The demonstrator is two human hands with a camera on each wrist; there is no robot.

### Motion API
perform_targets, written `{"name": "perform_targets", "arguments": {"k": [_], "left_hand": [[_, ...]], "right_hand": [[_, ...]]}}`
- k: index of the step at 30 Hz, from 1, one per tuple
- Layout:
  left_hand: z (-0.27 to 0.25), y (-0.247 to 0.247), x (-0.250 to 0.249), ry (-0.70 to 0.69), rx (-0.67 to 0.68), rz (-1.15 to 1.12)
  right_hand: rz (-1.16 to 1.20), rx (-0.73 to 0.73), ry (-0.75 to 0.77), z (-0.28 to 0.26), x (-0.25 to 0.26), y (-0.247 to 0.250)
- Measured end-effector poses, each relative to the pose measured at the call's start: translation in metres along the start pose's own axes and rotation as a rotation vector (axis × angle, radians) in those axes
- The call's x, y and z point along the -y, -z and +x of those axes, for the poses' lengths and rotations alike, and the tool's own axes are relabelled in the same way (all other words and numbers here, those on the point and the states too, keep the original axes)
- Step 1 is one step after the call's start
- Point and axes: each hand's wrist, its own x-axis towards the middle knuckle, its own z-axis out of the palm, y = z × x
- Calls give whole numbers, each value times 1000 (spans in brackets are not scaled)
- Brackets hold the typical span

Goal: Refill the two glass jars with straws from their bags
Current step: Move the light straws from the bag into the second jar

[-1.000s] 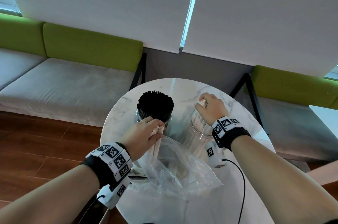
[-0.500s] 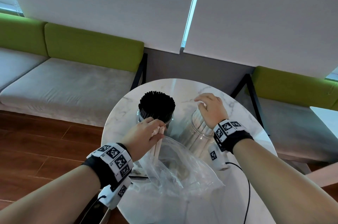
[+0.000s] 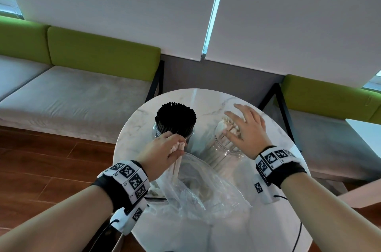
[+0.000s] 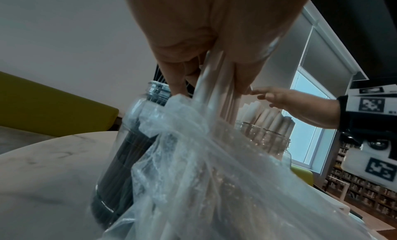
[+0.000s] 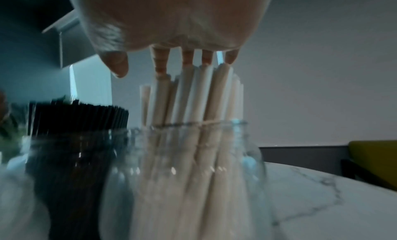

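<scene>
Two glass jars stand on a round marble table [image 3: 208, 99]. The left jar [image 3: 158, 132] is packed with black straws [image 3: 175, 116]. The right jar [image 3: 223, 148] holds white paper straws [image 5: 189, 97]. My right hand [image 3: 243, 126] hovers flat over that jar, fingers spread and straight, fingertips [image 5: 207, 56] touching the straw tops. My left hand [image 3: 165, 148] grips a small bunch of white straws [image 3: 177, 159] that reach down into a clear plastic bag [image 3: 198, 190] in front of the jars. In the left wrist view the bunch [image 4: 219, 84] runs from my fingers into the bag [image 4: 214, 175].
Grey seat cushions [image 3: 72, 97] with green backrests [image 3: 99, 54] run behind the table, left and right. A black metal frame [image 3: 282, 107] stands at the right. Wooden floor [image 3: 41, 159] lies to the left. A white table corner [image 3: 367, 134] shows at far right.
My right hand went from a curled hold on the white straw tops to spread, flat fingers above them. The left hand has stayed in place with its bunch.
</scene>
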Motion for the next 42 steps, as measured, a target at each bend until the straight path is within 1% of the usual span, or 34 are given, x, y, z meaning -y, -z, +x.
{"name": "perform_targets", "arguments": {"k": [2, 4, 8, 10, 12, 15, 19, 20, 21, 22, 25, 26, 27, 29, 33, 35, 37, 38, 40, 42], "left_hand": [[0, 0, -1, -6, -1, 7], [-1, 0, -1, -6, -4, -2], [0, 0, -2, -2, -3, 5], [0, 0, -2, 2, -11, -9], [0, -1, -1, 4, -11, -12], [-1, 0, -1, 7, -5, -1], [-2, 0, 0, 7, -6, -14], [-2, 0, 0, 9, -9, -17], [-1, 1, 0, 11, -12, -18], [-1, 1, -1, 13, -15, -14], [-1, 1, -3, 17, -8, 22], [-1, 2, -4, 15, -6, 33], [-1, 2, -5, 12, -6, 38], [-2, 2, -6, 8, -7, 35], [-2, 3, -5, 10, -2, 8], [-3, 4, -4, 10, -1, 12], [-3, 4, -4, 8, -3, 14], [-3, 4, -4, 9, -3, 11], [-3, 4, -4, 6, -7, 11], [-2, 3, -5, -7, -18, 7]], "right_hand": [[-79, 74, 65, -5, -3, -8], [-120, 117, 99, -3, -5, -12], [-102, 185, 71, 17, -2, -14], [-1, 210, 26, 27, 0, -14], [66, 179, -49, 33, 4, -16], [91, 114, -143, 38, 10, -20], [438, -37, -288, 46, 13, -14], [477, -43, -283, 47, 13, -13], [467, -22, -256, 48, 12, -13], [399, 28, -212, 49, 10, -14], [-57, 285, -123, 46, 11, -15], [-150, 324, -100, 46, 10, -13], [-181, 339, -88, 47, 10, -11], [-127, 307, -101, 47, 9, -6], [130, 123, -162, 34, 4, 7], [176, 20, -102, 20, -2, 10], [120, -46, 5, 5, -8, 9], [76, -50, 55, -1, -11, 6], [-9, -9, 124, -8, -14, 0], [-58, 51, 135, -8, -15, -7]]}}
